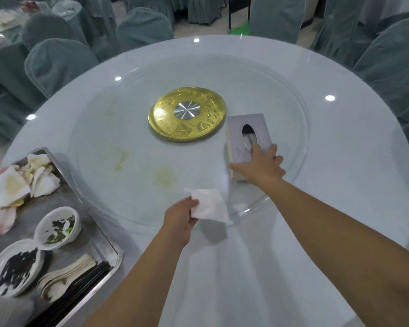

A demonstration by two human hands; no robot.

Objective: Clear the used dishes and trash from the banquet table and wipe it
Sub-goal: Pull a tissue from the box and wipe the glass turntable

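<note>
Tissue [209,204] is sitting pinched in the left hand [181,217], hovering just over the near rim of the glass turntable [281,74], while the right hand [261,165] is gripping the tissue box [240,135], fingers curling over its top near the opening. Dishes and trash are already lying on the metal tray [90,220]. Yellowish stains [121,156] are waiting nearby; pressing flat and sweeping toward the rim looks like the best way.

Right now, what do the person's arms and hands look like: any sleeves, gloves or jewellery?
Both forearms are bare as far as the frame shows, with no sleeve in view. The left hand and right hand wear no gloves, and no watch, ring or bracelet is visible.
</note>
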